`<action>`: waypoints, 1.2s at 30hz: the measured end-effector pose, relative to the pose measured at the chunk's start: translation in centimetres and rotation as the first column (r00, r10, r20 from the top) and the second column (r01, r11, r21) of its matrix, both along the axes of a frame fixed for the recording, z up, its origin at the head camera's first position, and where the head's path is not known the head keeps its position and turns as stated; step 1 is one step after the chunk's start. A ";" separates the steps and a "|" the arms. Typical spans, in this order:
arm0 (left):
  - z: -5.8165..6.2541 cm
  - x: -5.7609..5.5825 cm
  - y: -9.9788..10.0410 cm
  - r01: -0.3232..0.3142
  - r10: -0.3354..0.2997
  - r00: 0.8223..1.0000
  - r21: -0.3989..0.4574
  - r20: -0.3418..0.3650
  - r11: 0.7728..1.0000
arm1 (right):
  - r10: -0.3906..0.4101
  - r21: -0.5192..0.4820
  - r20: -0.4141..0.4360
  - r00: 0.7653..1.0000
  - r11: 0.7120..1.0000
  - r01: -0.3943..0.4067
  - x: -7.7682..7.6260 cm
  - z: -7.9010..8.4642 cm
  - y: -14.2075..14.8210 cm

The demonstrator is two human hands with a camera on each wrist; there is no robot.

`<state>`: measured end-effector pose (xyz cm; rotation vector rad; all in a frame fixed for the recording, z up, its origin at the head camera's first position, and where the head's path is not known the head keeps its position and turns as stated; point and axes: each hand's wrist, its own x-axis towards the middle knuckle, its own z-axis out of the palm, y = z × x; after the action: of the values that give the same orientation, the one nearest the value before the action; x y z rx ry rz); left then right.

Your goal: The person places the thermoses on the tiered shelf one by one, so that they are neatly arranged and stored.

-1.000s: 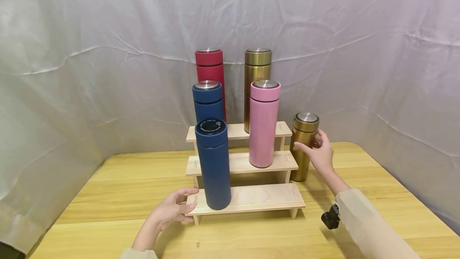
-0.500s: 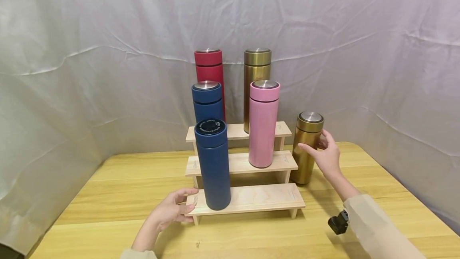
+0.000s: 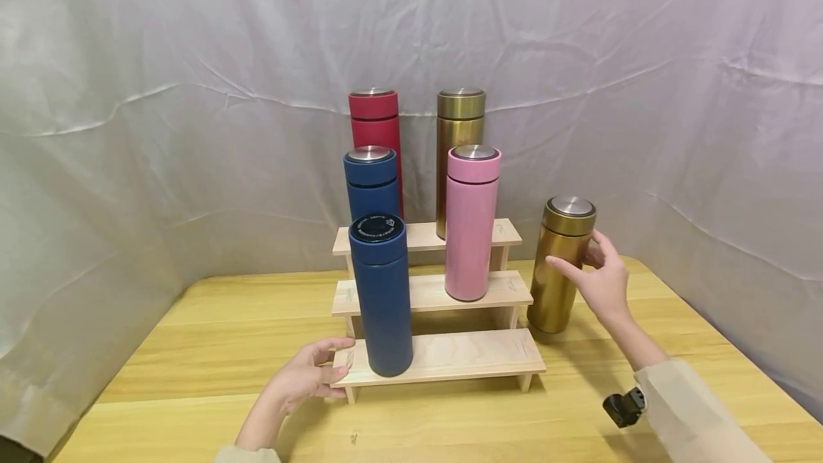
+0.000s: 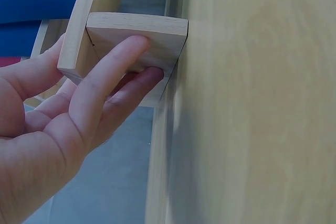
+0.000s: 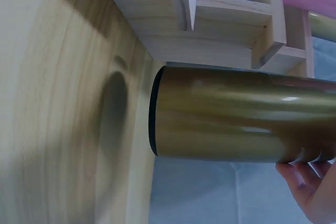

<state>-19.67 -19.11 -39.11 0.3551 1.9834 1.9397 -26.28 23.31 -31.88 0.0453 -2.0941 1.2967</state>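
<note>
My right hand (image 3: 601, 281) grips a gold vacuum flask (image 3: 558, 270) by its upper body, thumb in front and fingers behind. The flask tilts slightly, its steel-topped lid up. In the right wrist view a gap and a shadow lie between the black base of the gold flask (image 5: 236, 116) and the table. My left hand (image 3: 308, 374) holds the left end of the lowest step of a three-tier wooden stand (image 3: 476, 356). In the left wrist view, the thumb is at the board's edge and the fingers of the left hand (image 4: 68, 108) lie against the stand's leg (image 4: 142, 30).
On the lowest step stands a dark blue flask (image 3: 386, 306). The middle step bears a pink flask (image 3: 472, 234) and another blue flask (image 3: 371, 184). A red flask (image 3: 375, 120) and a second gold flask (image 3: 459, 131) stand on top. Grey cloth (image 3: 257, 163) hangs around the wooden table (image 3: 212, 334).
My right hand has carried the gold flask rightward and nearer to me, away from the stand's right side. The left hand and the other flasks stay where they were.
</note>
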 end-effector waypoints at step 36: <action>0.1 0.0 0.0 0.004 -0.004 1.000 0.005 0.003 1.000 | -0.003 -0.004 -0.094 0.996 1.000 0.003 4.1 3.4 0.5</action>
<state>-19.64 -19.08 -39.03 0.3573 1.9748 1.9415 -22.15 23.79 -28.53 0.0998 -2.0110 1.2725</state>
